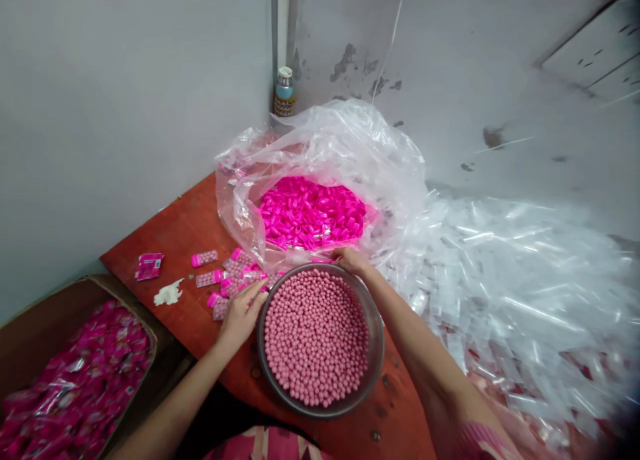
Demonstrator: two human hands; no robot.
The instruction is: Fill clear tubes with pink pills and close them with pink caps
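A round metal bowl (376, 353) full of pink beads (317, 337) sits near the front edge of the red-brown table. My left hand (243, 315) is at the bowl's left side, its fingers against the rim. At the far rim, my right hand (351, 260) grips the edge, with its fingertips partly hidden. Small clear bottles with pink caps (209, 279), filled with beads, lie to the left of the bowl, close to my left fingers. Just beyond the bowl, a clear plastic bag (385, 160) lies open around a heap of bright pink plastic pieces (313, 213).
Clear plastic packaging (520, 287) is piled on the right. At lower left stands a cardboard box (145, 327) of pink packets (75, 380). A pink packet (149, 266) and a white scrap (169, 293) lie on the table (185, 220). A flask (284, 90) stands in the back corner.
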